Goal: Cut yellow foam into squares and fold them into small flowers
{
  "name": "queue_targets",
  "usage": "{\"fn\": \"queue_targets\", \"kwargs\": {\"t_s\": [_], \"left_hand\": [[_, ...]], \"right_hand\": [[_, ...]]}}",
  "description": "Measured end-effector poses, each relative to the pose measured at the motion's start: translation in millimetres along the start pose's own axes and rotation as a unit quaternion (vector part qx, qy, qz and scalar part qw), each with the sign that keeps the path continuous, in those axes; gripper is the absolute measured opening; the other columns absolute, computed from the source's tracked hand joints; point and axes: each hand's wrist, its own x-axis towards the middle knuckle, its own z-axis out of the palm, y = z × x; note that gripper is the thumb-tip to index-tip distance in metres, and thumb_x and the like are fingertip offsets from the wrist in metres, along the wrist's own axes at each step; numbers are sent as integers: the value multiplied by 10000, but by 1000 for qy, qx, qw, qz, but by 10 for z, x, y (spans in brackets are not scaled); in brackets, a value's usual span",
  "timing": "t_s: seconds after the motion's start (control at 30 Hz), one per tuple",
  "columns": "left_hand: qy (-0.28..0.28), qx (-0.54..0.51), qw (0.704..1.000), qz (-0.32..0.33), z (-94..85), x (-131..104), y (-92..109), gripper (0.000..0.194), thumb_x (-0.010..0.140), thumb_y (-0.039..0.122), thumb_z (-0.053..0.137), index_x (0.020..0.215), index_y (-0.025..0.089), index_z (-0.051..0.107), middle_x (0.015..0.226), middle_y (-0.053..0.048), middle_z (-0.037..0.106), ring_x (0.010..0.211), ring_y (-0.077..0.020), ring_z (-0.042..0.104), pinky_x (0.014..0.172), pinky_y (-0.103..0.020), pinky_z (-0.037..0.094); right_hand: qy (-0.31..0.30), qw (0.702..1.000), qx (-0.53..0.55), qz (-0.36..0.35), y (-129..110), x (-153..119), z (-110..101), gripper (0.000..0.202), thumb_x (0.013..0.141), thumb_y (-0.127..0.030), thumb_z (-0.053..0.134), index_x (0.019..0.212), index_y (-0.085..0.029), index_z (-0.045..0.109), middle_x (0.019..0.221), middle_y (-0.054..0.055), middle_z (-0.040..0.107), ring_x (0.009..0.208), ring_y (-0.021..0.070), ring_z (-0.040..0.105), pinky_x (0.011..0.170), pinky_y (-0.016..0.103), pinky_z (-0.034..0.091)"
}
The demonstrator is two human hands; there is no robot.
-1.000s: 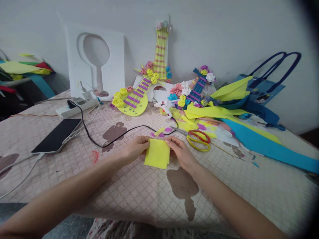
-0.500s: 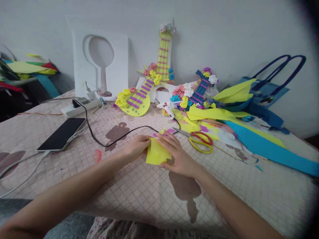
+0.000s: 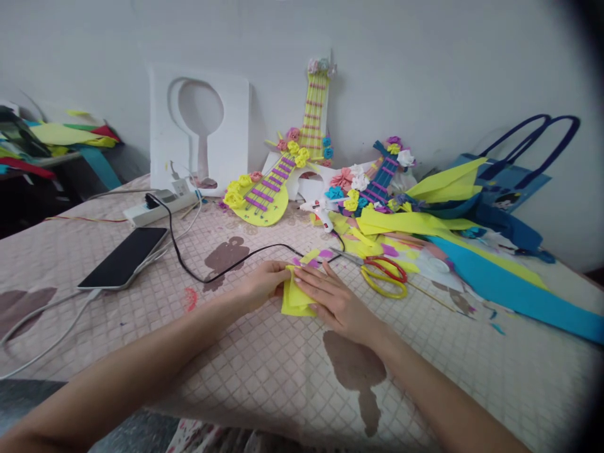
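Note:
A piece of yellow paper (image 3: 296, 301) lies on the patterned tablecloth (image 3: 264, 371), its layers folded over one another. At its upper left edge my left hand (image 3: 265, 284) pinches the paper between thumb and fingers. From the right, my right hand (image 3: 337, 299) rests over the paper with its fingers stretched out flat. Just beyond the hands are small purple and yellow scraps (image 3: 311, 257). To the right lie scissors (image 3: 387, 277) with red and yellow handles.
A white glue gun (image 3: 321, 215) with a black cable lies behind the hands. Decorated paper guitars (image 3: 267, 200) stand farther back. A phone (image 3: 123, 258) and power strip (image 3: 160, 209) are left; blue paper (image 3: 514, 286) and a blue bag (image 3: 509, 182) are right.
The right side of the yellow paper has been folded over towards the left. My right hand's fingers now lie flatter across it. The whole view has shifted slightly.

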Motion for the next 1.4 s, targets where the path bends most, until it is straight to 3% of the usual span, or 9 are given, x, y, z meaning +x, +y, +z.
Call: {"fn": "queue_targets", "kwargs": {"t_s": [0.2, 0.3, 0.43, 0.57, 0.7, 0.8, 0.93, 1.2, 1.4], "left_hand": [[40, -51, 998, -12, 22, 4, 50, 202, 694, 271, 658, 788, 93, 646, 714, -65, 665, 606, -136, 610, 590, -248, 476], [14, -46, 999, -12, 21, -12, 66, 247, 707, 327, 682, 799, 99, 650, 707, -60, 665, 618, -141, 616, 600, -251, 483], [-33, -5, 999, 5, 13, -42, 65, 340, 698, 402, 718, 848, 103, 662, 756, -66, 676, 661, -136, 617, 636, -247, 485], [-20, 51, 998, 21, 27, -68, 59, 389, 719, 453, 687, 889, 104, 666, 801, -72, 674, 700, -142, 615, 654, -250, 481], [-20, 64, 998, 15, 56, -83, 48, 383, 714, 470, 682, 851, 112, 662, 768, -51, 659, 672, -125, 598, 626, -230, 463], [-19, 72, 997, 10, 74, -90, 34, 377, 700, 475, 691, 808, 116, 653, 736, -34, 642, 629, -106, 575, 588, -213, 441], [-11, 91, 996, 9, 109, -101, 24, 395, 694, 498, 680, 789, 116, 639, 707, -23, 623, 598, -96, 553, 557, -203, 420], [33, 175, 984, 32, 156, -53, -32, 385, 643, 458, 721, 797, 119, 626, 639, -33, 629, 512, -116, 547, 450, -200, 358], [44, 163, 985, 22, 132, -68, -20, 338, 694, 446, 676, 784, 123, 628, 605, -13, 598, 463, -94, 501, 408, -190, 316]], "right_hand": [[-16, 1000, -12, 5, 7, 21, -11, 531, 945, -339, 390, 1447, -241, 246, 1477, 71, 324, 1380, 223, 238, 1133, 532, 72], [3, 999, 41, 0, -8, 19, -13, 575, 933, -435, 378, 1452, -230, 237, 1471, 84, 338, 1380, 243, 236, 1131, 539, 55], [149, 967, 200, 49, -38, 8, 10, 468, 955, -446, 270, 1336, -238, 442, 1396, 78, 455, 1336, 240, 329, 1116, 497, 198], [294, 879, 311, 208, -35, 34, 29, 365, 951, -422, 321, 1157, -239, 562, 1270, 83, 547, 1195, 229, 482, 1002, 416, 375], [214, 812, 445, 313, -20, 79, 17, 294, 877, -455, 493, 1012, -210, 582, 966, 58, 637, 908, 196, 593, 787, 330, 459], [162, 772, 508, 346, -17, 98, 25, 269, 789, -428, 624, 911, -193, 576, 812, 12, 607, 723, 144, 564, 648, 267, 428], [167, 764, 506, 364, 3, 95, 81, 257, 727, -393, 687, 777, -179, 553, 697, -26, 547, 615, 104, 491, 573, 234, 375], [162, 768, 498, 369, -9, 94, 127, 254, 728, -407, 678, 750, -184, 560, 650, -33, 526, 578, 105, 464, 540, 232, 357], [174, 733, 534, 383, 3, 82, 117, 383, 843, -547, 479, 796, -188, 604, 663, -4, 556, 590, 128, 493, 541, 252, 375]]}}
